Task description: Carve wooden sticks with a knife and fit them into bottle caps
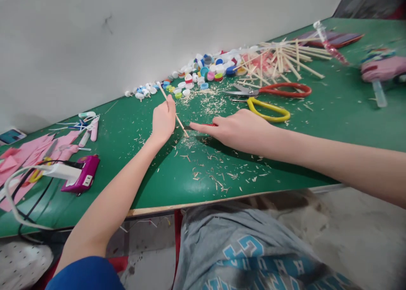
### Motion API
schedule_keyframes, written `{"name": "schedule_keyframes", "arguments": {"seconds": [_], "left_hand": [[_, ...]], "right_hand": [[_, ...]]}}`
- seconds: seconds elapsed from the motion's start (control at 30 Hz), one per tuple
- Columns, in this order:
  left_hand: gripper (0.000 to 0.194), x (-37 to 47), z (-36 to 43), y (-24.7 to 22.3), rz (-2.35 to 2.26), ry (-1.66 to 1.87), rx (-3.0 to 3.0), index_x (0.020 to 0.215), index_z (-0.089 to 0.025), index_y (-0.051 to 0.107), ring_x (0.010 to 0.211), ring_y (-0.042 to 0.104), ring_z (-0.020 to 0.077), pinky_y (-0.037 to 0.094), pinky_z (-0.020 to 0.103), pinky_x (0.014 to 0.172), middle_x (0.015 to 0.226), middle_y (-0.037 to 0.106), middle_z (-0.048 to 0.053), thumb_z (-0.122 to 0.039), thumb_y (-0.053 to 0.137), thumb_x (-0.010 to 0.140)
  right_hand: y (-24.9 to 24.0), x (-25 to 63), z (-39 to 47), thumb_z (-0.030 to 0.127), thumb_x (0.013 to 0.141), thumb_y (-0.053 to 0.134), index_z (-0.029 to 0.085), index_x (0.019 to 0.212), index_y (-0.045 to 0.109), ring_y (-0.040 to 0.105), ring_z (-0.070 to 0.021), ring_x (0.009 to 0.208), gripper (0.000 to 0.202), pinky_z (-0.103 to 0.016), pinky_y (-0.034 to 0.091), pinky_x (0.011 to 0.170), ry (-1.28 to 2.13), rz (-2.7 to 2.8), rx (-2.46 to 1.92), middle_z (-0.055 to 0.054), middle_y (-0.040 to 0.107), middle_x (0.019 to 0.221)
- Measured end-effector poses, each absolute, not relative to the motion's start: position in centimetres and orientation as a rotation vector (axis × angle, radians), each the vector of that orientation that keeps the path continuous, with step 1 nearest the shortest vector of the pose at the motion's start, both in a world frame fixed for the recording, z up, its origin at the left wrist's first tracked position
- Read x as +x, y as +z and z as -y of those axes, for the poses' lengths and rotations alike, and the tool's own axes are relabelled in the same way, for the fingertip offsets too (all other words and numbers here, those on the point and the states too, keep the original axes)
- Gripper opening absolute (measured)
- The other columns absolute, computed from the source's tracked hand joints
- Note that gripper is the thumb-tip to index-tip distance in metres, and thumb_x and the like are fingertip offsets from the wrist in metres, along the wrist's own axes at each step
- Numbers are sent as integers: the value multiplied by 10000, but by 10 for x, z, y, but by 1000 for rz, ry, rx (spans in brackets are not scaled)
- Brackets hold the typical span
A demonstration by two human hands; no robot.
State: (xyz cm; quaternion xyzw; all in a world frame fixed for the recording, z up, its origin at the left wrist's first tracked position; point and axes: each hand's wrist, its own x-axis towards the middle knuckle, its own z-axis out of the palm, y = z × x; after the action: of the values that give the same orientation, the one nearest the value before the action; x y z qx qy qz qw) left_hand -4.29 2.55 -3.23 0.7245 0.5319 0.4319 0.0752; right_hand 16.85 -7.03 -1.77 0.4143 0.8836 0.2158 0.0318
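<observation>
My left hand (164, 119) is closed round a thin wooden stick (180, 123), which slants down with its lower end at the green tabletop. In my right hand (236, 129) is a knife (187, 128) with a red handle, mostly covered by my fingers. My index finger stretches along the knife, and the dark blade meets the stick near its lower end. Pale wood shavings (218, 182) lie scattered on the table around both hands. Just beyond my right hand rest scissors (269, 91) with one red and one yellow handle.
Bottle caps (204, 72) are heaped along the wall, beside a pile of wooden sticks (285, 59). A pink glue gun (382, 68) lies far right. At left are a purple power strip (84, 176) with cables and pink paper sheets (34, 152). The table's front edge (190, 204) runs close to me.
</observation>
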Motion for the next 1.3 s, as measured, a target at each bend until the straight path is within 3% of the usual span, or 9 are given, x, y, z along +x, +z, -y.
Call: {"name": "schedule_keyframes", "arguments": {"seconds": [0.37, 0.6, 0.73, 1.03, 1.3], "left_hand": [[598, -35, -19, -28, -1504, 1315, 2314, 573, -238, 373, 458, 345, 119, 246, 325, 544, 479, 388, -23, -633, 234, 1000], [637, -36, -23, -31, -1536, 1293, 2331, 564, -241, 386, 465, 331, 127, 236, 326, 536, 490, 385, -13, -694, 198, 971], [633, -29, -18, -29, -1547, 1310, 2357, 599, -231, 484, 455, 314, 124, 234, 320, 540, 485, 386, -15, -653, 220, 991], [613, -16, -7, -25, -1521, 1276, 2452, 753, -207, 631, 460, 305, 126, 240, 314, 566, 509, 407, -15, -612, 247, 1005], [643, -38, -25, -32, -1562, 1228, 2273, 517, -234, 367, 447, 371, 120, 276, 312, 541, 467, 411, -11, -630, 214, 1000]], "right_hand": [[-20, 162, 66, 135, 979, 377, 328, 1616, 245, 193, -102, 480, 679, -305, 146, 503, 733, -2729, 1272, -1, 611, 787], [-16, 163, 69, 94, 927, 422, 283, 1605, 279, 342, -108, 488, 717, -314, 167, 501, 650, -2755, 1247, -19, 656, 856], [-15, 165, 73, 84, 929, 417, 276, 1609, 263, 405, -109, 511, 723, -314, 166, 514, 633, -2740, 1252, -35, 673, 878], [-7, 158, 80, 94, 966, 388, 289, 1616, 241, 388, -107, 491, 694, -321, 170, 515, 586, -2674, 1278, -35, 674, 890], [-5, 155, 77, 102, 968, 407, 276, 1624, 214, 443, -110, 522, 706, -320, 192, 517, 520, -2658, 1279, -66, 695, 973]]}}
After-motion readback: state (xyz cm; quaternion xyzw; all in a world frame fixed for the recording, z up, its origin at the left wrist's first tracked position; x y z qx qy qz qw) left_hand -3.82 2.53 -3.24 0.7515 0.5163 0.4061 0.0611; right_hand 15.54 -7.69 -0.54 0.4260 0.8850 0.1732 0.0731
